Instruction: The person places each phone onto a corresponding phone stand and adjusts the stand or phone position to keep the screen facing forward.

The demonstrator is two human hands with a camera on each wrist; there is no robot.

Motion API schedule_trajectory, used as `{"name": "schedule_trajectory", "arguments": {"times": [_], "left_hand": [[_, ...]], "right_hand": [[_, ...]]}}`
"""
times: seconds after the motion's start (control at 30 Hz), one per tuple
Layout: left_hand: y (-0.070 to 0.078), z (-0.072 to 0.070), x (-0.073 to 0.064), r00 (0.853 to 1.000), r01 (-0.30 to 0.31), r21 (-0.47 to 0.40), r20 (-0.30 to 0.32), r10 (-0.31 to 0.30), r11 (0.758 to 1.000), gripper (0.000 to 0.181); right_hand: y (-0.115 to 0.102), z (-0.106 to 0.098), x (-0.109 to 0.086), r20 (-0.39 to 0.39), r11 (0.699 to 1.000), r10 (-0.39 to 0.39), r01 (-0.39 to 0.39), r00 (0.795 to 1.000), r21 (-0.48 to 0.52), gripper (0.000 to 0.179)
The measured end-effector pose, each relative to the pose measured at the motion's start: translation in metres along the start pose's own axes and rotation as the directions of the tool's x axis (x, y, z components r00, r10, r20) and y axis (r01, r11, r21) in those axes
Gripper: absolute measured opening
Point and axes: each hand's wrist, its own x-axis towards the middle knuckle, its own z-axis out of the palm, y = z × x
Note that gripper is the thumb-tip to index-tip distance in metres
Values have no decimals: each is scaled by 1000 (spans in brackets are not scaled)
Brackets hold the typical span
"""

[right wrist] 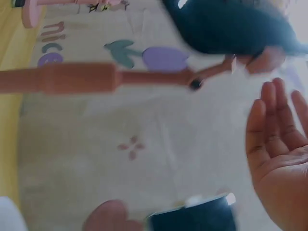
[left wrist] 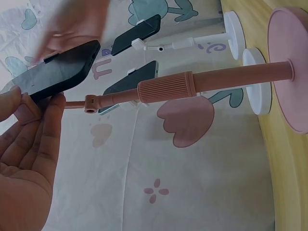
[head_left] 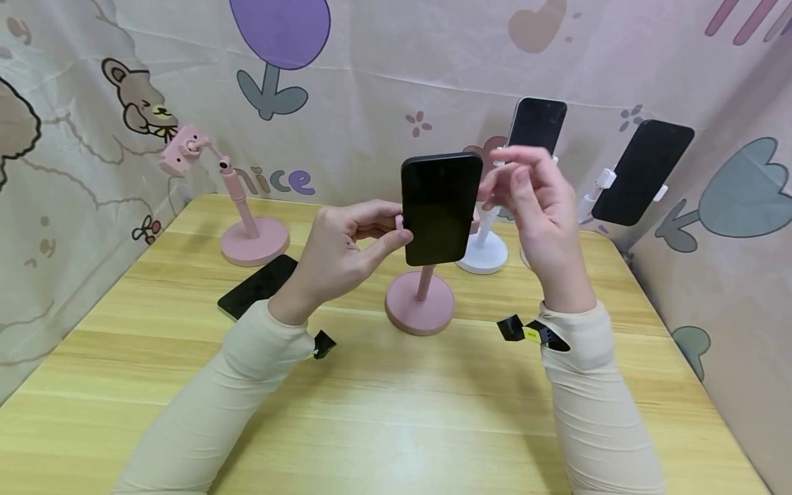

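A black smartphone (head_left: 441,213) stands upright in the clamp of a pink phone stand (head_left: 421,309) at mid-table. My left hand (head_left: 343,251) pinches the clamp's pink jaw (left wrist: 28,111) at the phone's left edge, thumb in front and fingers behind. To the right of the phone, my right hand (head_left: 544,213) is raised with nothing in it. In the right wrist view its fingers (right wrist: 274,115) are extended, apart from the phone and the stand. A second pink jaw (head_left: 475,221) shows at the phone's right edge.
Another pink stand (head_left: 254,240) with a bare clamp is at the back left. A phone (head_left: 256,285) lies flat beside my left wrist. Behind my right hand are two white stands, one with a white base (head_left: 482,254), holding phones (head_left: 538,124). Patterned cloth (head_left: 371,103) lines the table's back.
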Motion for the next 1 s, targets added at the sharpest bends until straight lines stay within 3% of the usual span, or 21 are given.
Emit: {"name": "schedule_trajectory", "arguments": {"times": [0.1,0.2,0.33,0.43,0.53,0.63,0.8,1.0], "left_hand": [[0,0,0,1000,10,4,1,-10,1000,18],[-1,0,0,1000,14,7,-3,-14,1000,17],[-1,-1,-1,1000,10,15,-8,-10,1000,18],[-2,-1,-1,1000,3,17,-8,-3,1000,19],[-1,0,0,1000,-6,17,-4,6,1000,23],[0,1,1,1000,-13,21,1,13,1000,26],[2,1,1,1000,-7,33,4,7,999,26],[5,0,0,999,30,20,-10,-30,999,25]], "right_hand": [[20,-8,-6,34,990,129,-127,991,-67,23],[37,-8,-13,120,954,247,-220,961,-205,31],[49,0,-19,253,889,368,-259,895,-378,32],[54,6,-21,258,840,409,-252,875,-480,25],[56,8,-22,213,799,416,-243,884,-551,19],[56,9,-24,195,786,384,-209,902,-581,18],[56,12,-28,210,797,309,-132,928,-589,20],[57,16,-31,209,806,290,-121,934,-579,20]]}}
